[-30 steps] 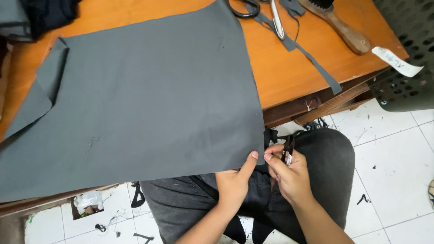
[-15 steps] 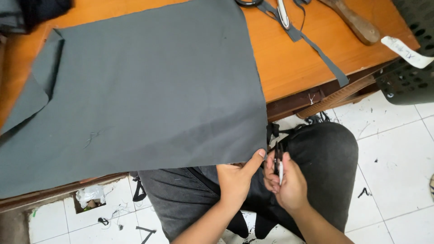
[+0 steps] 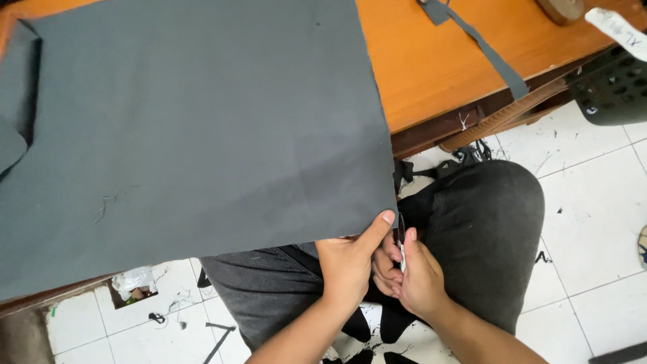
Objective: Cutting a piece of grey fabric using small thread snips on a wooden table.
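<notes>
A large grey fabric sheet (image 3: 195,135) lies over the orange wooden table (image 3: 431,61) and hangs past its near edge. My left hand (image 3: 347,263) pinches the sheet's lower right corner, thumb on top. My right hand (image 3: 411,276) is right beside it, holding a small slim tool with a dark handle and silvery tip (image 3: 402,243) close to that corner. Both hands hover above my lap in dark grey trousers (image 3: 485,222).
A narrow grey fabric strip (image 3: 485,47) lies on the table at the upper right. A black perforated basket (image 3: 606,81) stands at the right edge. White tiled floor (image 3: 593,222) with thread scraps and bits of litter lies below.
The view has shifted so the table fills more of the frame. My hands stay together at the fabric's corner; the left thumb now presses on the corner.
</notes>
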